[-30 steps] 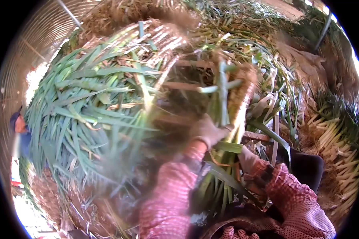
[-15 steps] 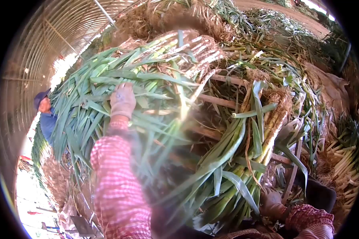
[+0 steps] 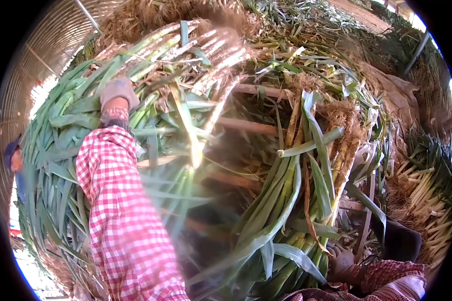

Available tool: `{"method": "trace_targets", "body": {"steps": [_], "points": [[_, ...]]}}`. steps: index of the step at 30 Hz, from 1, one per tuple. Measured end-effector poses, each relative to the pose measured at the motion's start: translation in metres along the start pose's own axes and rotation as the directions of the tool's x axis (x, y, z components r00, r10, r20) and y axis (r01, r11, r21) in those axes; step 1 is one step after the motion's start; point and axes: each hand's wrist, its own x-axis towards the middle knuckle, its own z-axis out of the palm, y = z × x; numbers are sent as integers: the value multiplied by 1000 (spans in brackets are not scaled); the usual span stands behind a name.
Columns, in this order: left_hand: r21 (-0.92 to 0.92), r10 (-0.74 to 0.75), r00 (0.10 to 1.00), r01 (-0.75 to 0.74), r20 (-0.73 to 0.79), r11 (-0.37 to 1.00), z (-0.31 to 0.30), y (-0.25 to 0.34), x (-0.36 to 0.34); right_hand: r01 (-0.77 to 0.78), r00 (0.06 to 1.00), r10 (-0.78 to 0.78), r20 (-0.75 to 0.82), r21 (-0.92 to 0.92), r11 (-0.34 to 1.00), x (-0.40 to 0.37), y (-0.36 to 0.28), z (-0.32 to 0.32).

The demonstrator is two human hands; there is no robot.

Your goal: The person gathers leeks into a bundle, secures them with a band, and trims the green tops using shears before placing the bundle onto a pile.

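Observation:
My left hand (image 3: 119, 94), in a pale glove, reaches into a big heap of leeks (image 3: 65, 125) at the left. Its fingers are curled down among the leaves and partly hidden. My right hand (image 3: 340, 262) is low at the right, fingers curled against the lower edge of a smaller bundle of leeks (image 3: 291, 185). That bundle lies slanted, with its brown roots (image 3: 344, 120) at the upper right and its leaves toward me. Between heap and bundle, a few loose leeks lie across wooden slats (image 3: 248, 125).
More leeks with pale stems (image 3: 424, 195) lie at the far right, beside a brown sheet (image 3: 394, 90). Rooty piles (image 3: 171, 25) stand at the back. Behind the heap at the left, a person in a cap (image 3: 12, 155) is partly visible. A dark object (image 3: 399, 241) sits by my right hand.
My left hand has moved up and left over the heap, its fingers now more curled. The view has shifted to the right. My right hand stays by the smaller bundle.

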Motion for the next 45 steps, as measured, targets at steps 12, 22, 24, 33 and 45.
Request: {"method": "trace_targets", "body": {"steps": [12,22,24,33,45], "points": [[-99,142,989,-146,-44,984,5,15,-122,24,993,-23,-119,6,1000,-4,-3,2],[-298,489,860,-511,-150,807,139,95,-370,-66,993,67,-97,16,998,-5,-6,6],[-324,553,833,-519,14,791,107,80,-366,-73,988,73,-133,2,997,-5,-6,9],[-464,190,982,-178,-22,868,106,97,-260,-74,989,81,-124,60,995,-6,-8,0],[-756,304,947,-272,-101,595,11,194,-359,19,998,-6,-63,202,979,-23,9,-21]]}}
